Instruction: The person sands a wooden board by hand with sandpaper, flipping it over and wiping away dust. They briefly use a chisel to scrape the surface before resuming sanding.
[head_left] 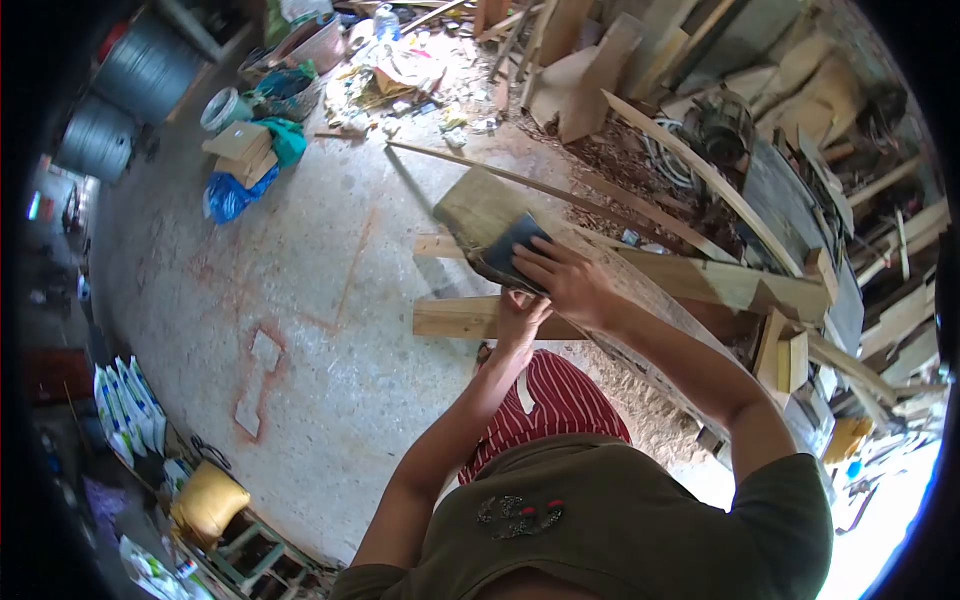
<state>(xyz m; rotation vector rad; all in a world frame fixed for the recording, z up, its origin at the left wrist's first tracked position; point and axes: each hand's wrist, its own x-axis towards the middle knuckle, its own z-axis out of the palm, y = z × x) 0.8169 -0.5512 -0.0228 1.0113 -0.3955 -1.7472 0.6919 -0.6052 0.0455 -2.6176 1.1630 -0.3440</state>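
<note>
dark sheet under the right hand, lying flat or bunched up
Flat: the dark sheet shows a smooth, straight-edged face under the right hand, against the board. Cannot tell if it is doubled.

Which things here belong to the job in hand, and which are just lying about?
In the job:
- dark sheet, under the right hand
- board, left hand at its edge
- beams, probably as support

Apparently lying about:
- blue bag
- bucket
- drums
- motor

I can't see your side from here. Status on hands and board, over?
Right hand atop dark sheet, sheet against wooden board. Left hand at board's near edge. Pale timber below board.
</note>
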